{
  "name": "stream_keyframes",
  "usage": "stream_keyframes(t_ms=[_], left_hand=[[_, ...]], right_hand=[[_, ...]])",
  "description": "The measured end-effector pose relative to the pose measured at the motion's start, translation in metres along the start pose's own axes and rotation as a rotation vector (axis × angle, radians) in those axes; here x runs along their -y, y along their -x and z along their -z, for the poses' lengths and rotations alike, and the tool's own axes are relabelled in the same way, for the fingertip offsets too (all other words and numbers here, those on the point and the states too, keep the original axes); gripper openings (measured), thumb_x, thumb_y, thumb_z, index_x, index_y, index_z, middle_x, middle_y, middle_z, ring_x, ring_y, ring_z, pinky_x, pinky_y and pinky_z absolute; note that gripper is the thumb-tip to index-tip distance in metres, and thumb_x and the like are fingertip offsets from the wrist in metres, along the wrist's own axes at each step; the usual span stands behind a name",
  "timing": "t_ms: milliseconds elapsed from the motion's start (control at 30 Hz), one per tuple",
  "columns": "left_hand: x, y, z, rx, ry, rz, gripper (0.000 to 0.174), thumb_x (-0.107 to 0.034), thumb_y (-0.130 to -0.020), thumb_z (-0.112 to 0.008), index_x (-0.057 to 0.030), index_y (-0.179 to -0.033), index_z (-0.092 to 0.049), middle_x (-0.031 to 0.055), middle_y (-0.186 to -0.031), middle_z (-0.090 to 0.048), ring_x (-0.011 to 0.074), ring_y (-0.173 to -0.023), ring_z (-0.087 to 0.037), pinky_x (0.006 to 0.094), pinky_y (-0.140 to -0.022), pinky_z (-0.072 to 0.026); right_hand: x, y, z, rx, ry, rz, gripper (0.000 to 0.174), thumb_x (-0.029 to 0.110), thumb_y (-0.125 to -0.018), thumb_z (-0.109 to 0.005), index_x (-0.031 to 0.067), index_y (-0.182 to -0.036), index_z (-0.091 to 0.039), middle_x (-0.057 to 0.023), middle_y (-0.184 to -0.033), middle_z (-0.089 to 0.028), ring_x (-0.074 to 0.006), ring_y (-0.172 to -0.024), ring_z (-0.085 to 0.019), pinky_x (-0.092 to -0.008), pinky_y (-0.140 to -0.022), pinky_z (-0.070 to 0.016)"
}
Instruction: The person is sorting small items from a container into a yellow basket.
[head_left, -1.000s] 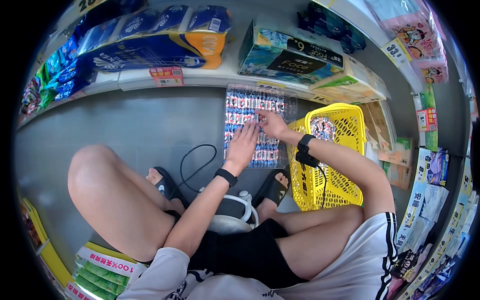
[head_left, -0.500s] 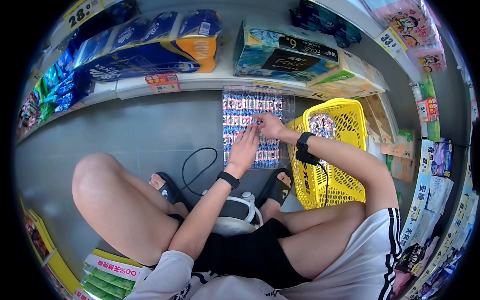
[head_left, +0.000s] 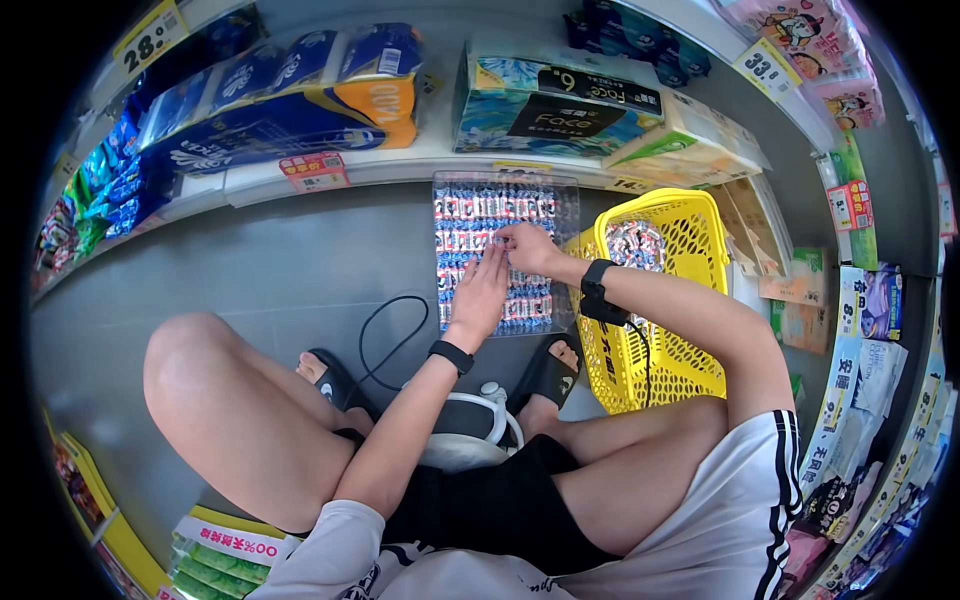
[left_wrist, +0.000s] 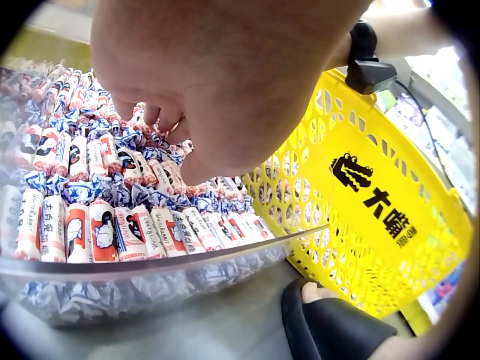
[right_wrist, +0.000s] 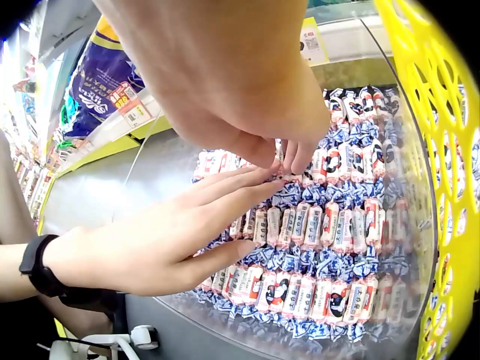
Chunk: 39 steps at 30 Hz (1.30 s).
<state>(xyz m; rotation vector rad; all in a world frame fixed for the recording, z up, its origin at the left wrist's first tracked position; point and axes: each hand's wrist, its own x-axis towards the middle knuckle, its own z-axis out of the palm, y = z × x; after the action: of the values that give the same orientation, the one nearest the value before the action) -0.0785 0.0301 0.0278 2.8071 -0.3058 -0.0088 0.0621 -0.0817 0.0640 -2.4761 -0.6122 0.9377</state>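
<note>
A clear plastic tray [head_left: 570, 205] on the floor holds rows of wrapped White Rabbit candies [right_wrist: 304, 225] in red, white and blue wrappers. My left hand [head_left: 480, 300] rests palm down over the middle rows, its fingers nearly straight and the fingertips beside the right hand. With thumb and curled fingers, my right hand [head_left: 532, 250] pinches a candy in an upper-middle row; its fingertips mostly cover that piece. In the right wrist view, left fingers [right_wrist: 232, 184] touch the row just below the right thumb.
A yellow perforated basket [head_left: 690, 330] with more candies [head_left: 632, 245] stands right of the tray. Shelves behind carry blue packs [head_left: 280, 95] and tissue boxes [head_left: 560, 105]. A black cable [head_left: 370, 340] loops on the floor near a sandaled foot [head_left: 550, 380].
Both hands stay at about the same spot on the candy rows, with small finger shifts. The head view has drifted, so the tray and shelf appear slightly farther left.
</note>
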Motion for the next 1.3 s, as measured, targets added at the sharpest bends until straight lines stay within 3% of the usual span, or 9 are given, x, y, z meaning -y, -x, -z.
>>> stream_keyframes(t_ms=[100,200,233,467,667,767,1000,1067,1300], left_hand=[[0.002,0.001,0.000,-0.032,0.037,-0.006,0.058,-0.005,-0.083,-0.060,0.0076,-0.139,-0.051,0.0226,-0.155,-0.043,0.0340,-0.148,-0.037,0.0454,-0.120,-0.0339],[0.003,0.000,-0.001,0.006,-0.029,-0.013,0.056,-0.009,-0.089,-0.057,0.0062,-0.142,-0.050,0.0214,-0.157,-0.042,0.0328,-0.149,-0.037,0.0459,-0.120,-0.0331],[0.003,0.000,-0.001,-0.060,0.015,-0.022,0.058,-0.005,-0.083,-0.061,0.0087,-0.139,-0.050,0.0232,-0.154,-0.043,0.0355,-0.146,-0.041,0.0463,-0.117,-0.0377],[-0.001,0.002,0.008,-0.051,-0.021,-0.047,0.058,-0.005,-0.084,-0.061,0.0088,-0.139,-0.049,0.0242,-0.154,-0.043,0.0371,-0.146,-0.040,0.0448,-0.117,-0.0393],[-0.025,0.000,0.050,-0.073,0.246,-0.036,0.037,0.000,-0.084,-0.057,0.0085,-0.120,-0.054,0.0237,-0.122,-0.058,0.0386,-0.116,-0.058,0.0465,-0.095,-0.0513],[-0.037,-0.005,0.059,-0.133,0.400,-0.081,0.026,-0.001,-0.086,-0.058,0.0080,-0.110,-0.057,0.0255,-0.098,-0.060,0.0427,-0.092,-0.061,0.0525,-0.078,-0.0515],[-0.080,-0.021,0.104,-0.328,0.570,-0.130,0.014,-0.003,-0.087,-0.064,0.0058,-0.098,-0.063,0.0235,-0.099,-0.063,0.0425,-0.089,-0.061,0.0500,-0.080,-0.0501],[-0.093,-0.028,0.114,-0.360,0.555,-0.147,0.013,-0.003,-0.087,-0.066,0.0047,-0.097,-0.063,0.0207,-0.095,-0.062,0.0400,-0.088,-0.061,0.0481,-0.080,-0.0495],[-0.131,-0.056,0.128,-0.341,0.468,-0.361,0.009,-0.008,-0.091,-0.065,0.0004,-0.094,-0.062,0.0142,-0.094,-0.057,0.0343,-0.092,-0.058,0.0442,-0.083,-0.0490]], right_hand=[[-0.002,-0.004,-0.003,0.022,0.048,0.006,0.053,0.006,-0.079,-0.058,0.0004,-0.131,-0.066,-0.0259,-0.112,-0.072,-0.0374,-0.108,-0.070,-0.0415,-0.094,-0.0546],[-0.002,-0.003,-0.005,-0.004,0.052,0.023,0.052,0.005,-0.079,-0.058,0.0006,-0.130,-0.066,-0.0262,-0.115,-0.071,-0.0392,-0.111,-0.068,-0.0427,-0.096,-0.0535],[-0.001,-0.002,-0.004,0.004,0.035,0.028,0.051,0.006,-0.080,-0.059,0.0003,-0.130,-0.066,-0.0264,-0.117,-0.070,-0.0406,-0.113,-0.067,-0.0437,-0.098,-0.0524],[0.008,0.016,0.009,-0.038,0.019,0.026,0.048,0.007,-0.082,-0.060,0.0033,-0.130,-0.067,-0.0257,-0.116,-0.071,-0.0399,-0.111,-0.068,-0.0435,-0.097,-0.0529],[0.029,0.037,0.032,-0.098,-0.086,0.125,0.030,0.002,-0.080,-0.058,-0.0009,-0.106,-0.074,-0.0242,-0.106,-0.073,-0.0392,-0.106,-0.069,-0.0448,-0.096,-0.0528],[0.060,0.066,0.053,-0.242,-0.174,0.254,0.021,-0.002,-0.080,-0.055,-0.0023,-0.089,-0.073,-0.0232,-0.094,-0.073,-0.0378,-0.096,-0.070,-0.0465,-0.090,-0.0528],[0.063,0.116,0.086,-0.736,-0.031,0.300,0.014,0.000,-0.080,-0.056,0.0018,-0.078,-0.069,-0.0177,-0.092,-0.070,-0.0380,-0.095,-0.064,-0.0475,-0.085,-0.0521],[0.050,0.126,0.097,-0.811,-0.029,0.274,0.014,0.002,-0.080,-0.056,0.0030,-0.076,-0.069,-0.0174,-0.090,-0.071,-0.0368,-0.093,-0.064,-0.0467,-0.085,-0.0519],[-0.042,0.163,0.105,-0.896,-0.123,-0.266,0.016,0.010,-0.083,-0.059,0.0060,-0.082,-0.074,-0.0215,-0.086,-0.071,-0.0393,-0.091,-0.068,-0.0506,-0.081,-0.0532]])
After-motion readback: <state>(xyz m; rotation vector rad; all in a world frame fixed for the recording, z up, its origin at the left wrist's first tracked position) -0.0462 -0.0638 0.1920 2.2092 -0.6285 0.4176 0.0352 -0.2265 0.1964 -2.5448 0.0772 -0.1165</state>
